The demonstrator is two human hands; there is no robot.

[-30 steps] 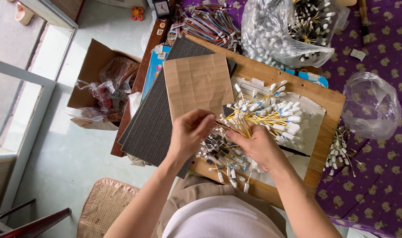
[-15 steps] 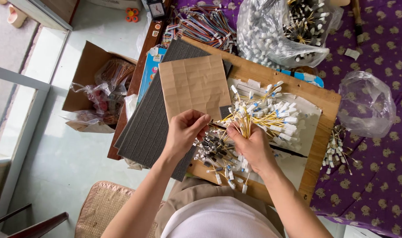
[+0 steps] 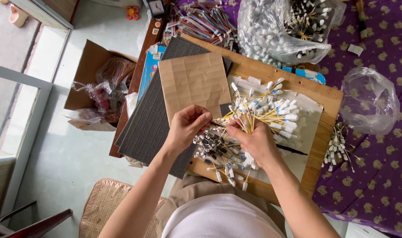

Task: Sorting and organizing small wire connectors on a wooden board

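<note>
Gripping the yellow wire bundle [image 3: 258,115] upright, the right hand [image 3: 254,141] sits just right of the left hand [image 3: 187,128], whose fingertips pinch one strand.

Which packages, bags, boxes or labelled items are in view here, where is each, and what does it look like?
Clear plastic bag: top centre, bulging with white-tipped wire pieces.
Empty clear bag: right, crumpled on the purple cloth.
Cardboard box: on the floor at left, open, brown, holding bagged items.
Blue printed package: under the grey foam sheet, flat.
</note>
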